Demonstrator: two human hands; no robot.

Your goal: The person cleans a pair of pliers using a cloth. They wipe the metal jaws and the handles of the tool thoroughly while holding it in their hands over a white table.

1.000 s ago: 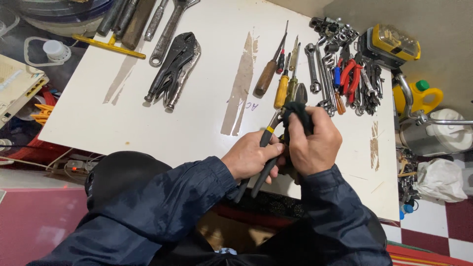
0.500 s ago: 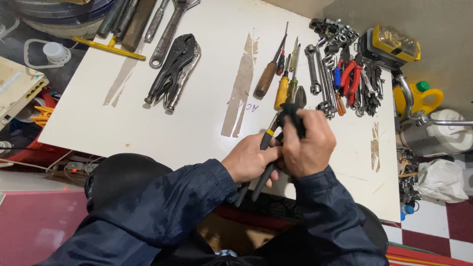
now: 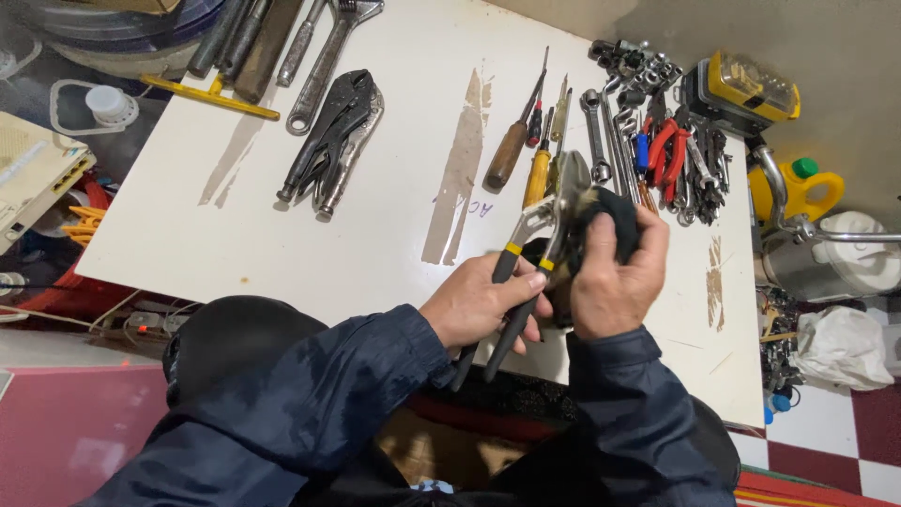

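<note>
Your left-hand fingers [image 3: 511,291] are curled tight round the black, yellow-banded handles of a pair of steel pliers [image 3: 540,246], so your left hand [image 3: 479,305] has them fully gripped, metal head tilted up and away from you. Your right hand [image 3: 615,277] is closed on a bunched black cloth [image 3: 605,221], pressed right against the pliers' grey head, fingers wrapped over the top of it.

All of that hangs just over the near edge of the white, scuffed tabletop [image 3: 394,188]. Just beyond the pliers' tip lie a few screwdrivers, one with a brown wooden handle [image 3: 507,155] and one with a yellow handle [image 3: 536,178]. To the right of those there's a heap of chrome spanners and red-handled pliers [image 3: 662,141]. Well off to the left sit black locking pliers [image 3: 333,141], and a yellow jug [image 3: 807,183] stands past the table's right edge.
</note>
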